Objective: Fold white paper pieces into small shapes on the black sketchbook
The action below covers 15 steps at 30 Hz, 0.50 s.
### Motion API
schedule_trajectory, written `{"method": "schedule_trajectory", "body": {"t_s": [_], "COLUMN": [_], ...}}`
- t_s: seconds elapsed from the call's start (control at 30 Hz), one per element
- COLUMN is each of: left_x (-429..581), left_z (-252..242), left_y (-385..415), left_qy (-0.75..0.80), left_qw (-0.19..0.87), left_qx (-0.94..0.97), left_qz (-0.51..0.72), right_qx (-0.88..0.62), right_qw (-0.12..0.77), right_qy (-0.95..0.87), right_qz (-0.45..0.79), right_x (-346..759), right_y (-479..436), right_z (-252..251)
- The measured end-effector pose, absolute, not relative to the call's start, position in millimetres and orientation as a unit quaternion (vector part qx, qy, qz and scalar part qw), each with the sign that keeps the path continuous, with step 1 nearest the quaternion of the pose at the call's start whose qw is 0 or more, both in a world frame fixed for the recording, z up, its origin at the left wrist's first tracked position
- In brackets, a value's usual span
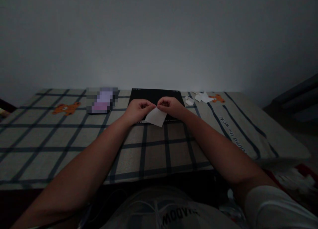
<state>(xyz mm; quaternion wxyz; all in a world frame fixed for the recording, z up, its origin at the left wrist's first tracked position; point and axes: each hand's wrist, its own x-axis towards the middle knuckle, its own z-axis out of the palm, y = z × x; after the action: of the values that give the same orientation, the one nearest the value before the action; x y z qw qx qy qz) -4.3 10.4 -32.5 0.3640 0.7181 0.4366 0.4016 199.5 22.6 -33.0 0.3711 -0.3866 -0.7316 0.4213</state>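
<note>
My left hand (pixel 137 109) and my right hand (pixel 169 105) meet over a black mat (pixel 149 94) at the far middle of the table. Both pinch the top edge of a small white sheet of paper (pixel 156 117), which hangs tilted below the fingers. Fingers of both hands are curled closed on the paper. The black mat lies flat on a checked tablecloth (pixel 149 149) printed with orange bears.
Several white paper scraps (pixel 201 97) lie to the right of the mat. A blurred-out purple object (pixel 101 100) sits to its left. A plain wall rises behind the table. Dark furniture stands at the far right edge (pixel 298 96). The room is dim.
</note>
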Motion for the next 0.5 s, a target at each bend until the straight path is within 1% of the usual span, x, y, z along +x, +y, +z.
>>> {"method": "schedule_trajectory", "body": {"t_s": [0.27,0.5], "left_x": [-4.0,-10.4], "left_z": [-33.7,-33.4], "left_y": [11.6,16.9], "left_qy": [0.418,0.431], "left_qw": [0.322,0.317], "left_qx": [0.75,0.728], "left_qz": [0.398,0.429], "right_qx": [-0.386,-0.398], "right_qw": [0.363,0.345], "right_qy": [-0.751,-0.758], "right_qz": [0.395,0.385], "right_x": [199.6,210.8], "right_y": [24.0,29.7], "right_z": [-33.5,-31.7]}}
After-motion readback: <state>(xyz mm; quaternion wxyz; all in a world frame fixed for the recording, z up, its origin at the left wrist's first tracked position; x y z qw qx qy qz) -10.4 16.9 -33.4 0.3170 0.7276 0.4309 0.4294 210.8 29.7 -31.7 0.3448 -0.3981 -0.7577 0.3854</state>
